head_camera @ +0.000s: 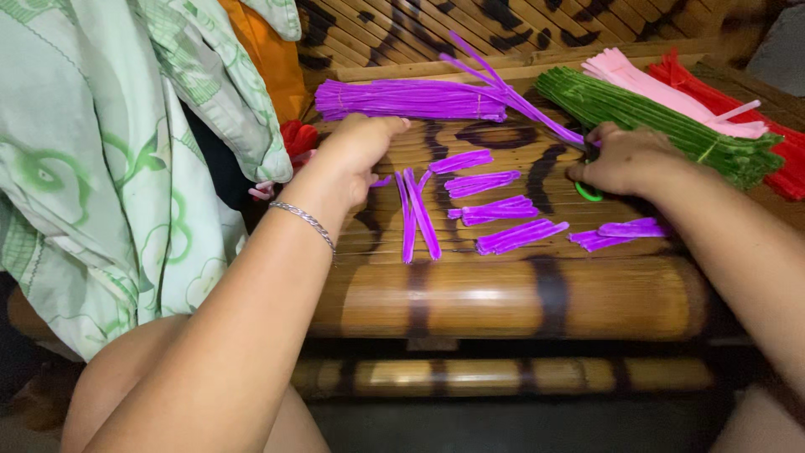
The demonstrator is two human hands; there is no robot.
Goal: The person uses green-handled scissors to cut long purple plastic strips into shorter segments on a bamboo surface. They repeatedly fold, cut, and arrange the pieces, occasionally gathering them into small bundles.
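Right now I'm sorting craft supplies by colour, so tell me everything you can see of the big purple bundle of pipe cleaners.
The purple bundle is a thick sheaf of long, fuzzy-looking stems lying flat and roughly level across the back of the bamboo-slat surface. Its left end is even; at the right a few stems splay out, some upward, some slanting down toward the right hand. The left hand lies just in front of it; whether they touch is unclear.

Bare forearms, no sleeves, thin silver chain bracelet [307, 221] on left wrist, bare knees

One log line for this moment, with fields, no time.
left hand: on purple stems | right hand: holding green scissors | cut pieces: on mat
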